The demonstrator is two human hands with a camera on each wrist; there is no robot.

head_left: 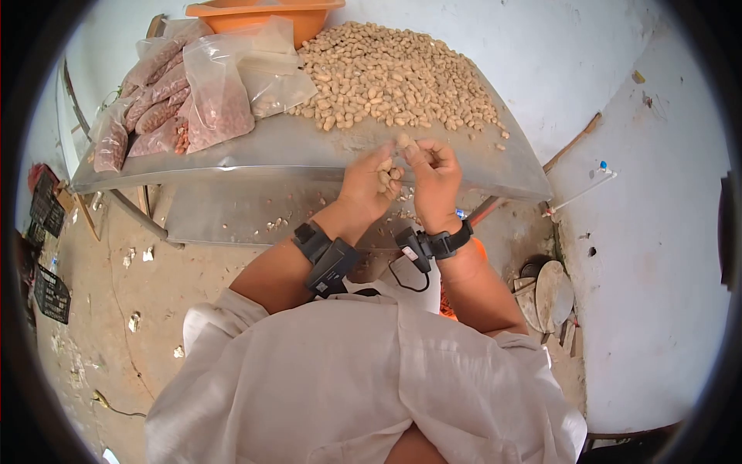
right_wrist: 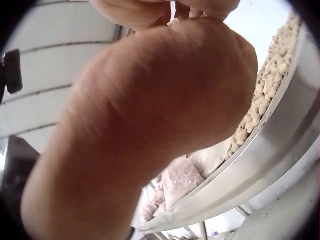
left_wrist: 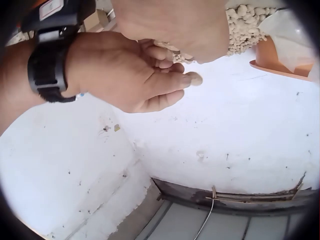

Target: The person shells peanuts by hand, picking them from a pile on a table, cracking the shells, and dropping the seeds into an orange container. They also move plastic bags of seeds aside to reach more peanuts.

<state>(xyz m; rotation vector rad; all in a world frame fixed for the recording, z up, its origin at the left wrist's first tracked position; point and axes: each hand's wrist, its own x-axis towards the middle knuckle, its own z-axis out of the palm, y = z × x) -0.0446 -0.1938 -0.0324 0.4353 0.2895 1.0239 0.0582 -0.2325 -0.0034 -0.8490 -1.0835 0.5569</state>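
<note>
Curled fingers of the left hand (head_left: 365, 187) hold several unshelled peanuts (head_left: 384, 179) in the head view, in front of the table's near edge. Close beside it, the right hand (head_left: 437, 182) pinches one peanut (head_left: 403, 141) between thumb and finger. The left wrist view shows that peanut (left_wrist: 195, 78) at the fingertips of the right hand (left_wrist: 125, 75), with the left hand (left_wrist: 172, 25) partly over it. In the right wrist view the right hand (right_wrist: 150, 110) fills the middle and hides most of the fingers' work.
A large peanut heap (head_left: 402, 73) covers the back of the metal table (head_left: 309, 151). Clear bags of reddish kernels (head_left: 166, 100) lie at its left, beside an orange basin (head_left: 309, 23). Shell bits (head_left: 278, 224) lie below the tabletop. A wall (head_left: 641, 193) stands at the right.
</note>
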